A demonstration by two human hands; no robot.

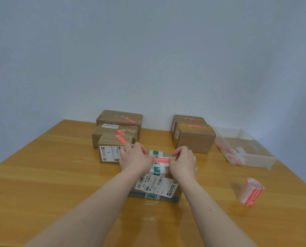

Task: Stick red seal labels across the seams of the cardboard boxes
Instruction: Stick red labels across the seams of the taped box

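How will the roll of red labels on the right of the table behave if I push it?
The label roll looks like thin coiled paper, so probably light and easily squashed. It appears to stand on end on the glossy table, so a push may slide or tip it, then it could roll.

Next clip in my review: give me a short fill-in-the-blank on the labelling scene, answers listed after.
1. Both hands, left and right, press a ____ label onto the nearest box.
2. The label crosses a strip of white tape printed in ____.
3. The label roll lies on the table to the person's ____.
4. The clear tray stands ____ the roll, farther from the person.

Answers: red; green; right; behind
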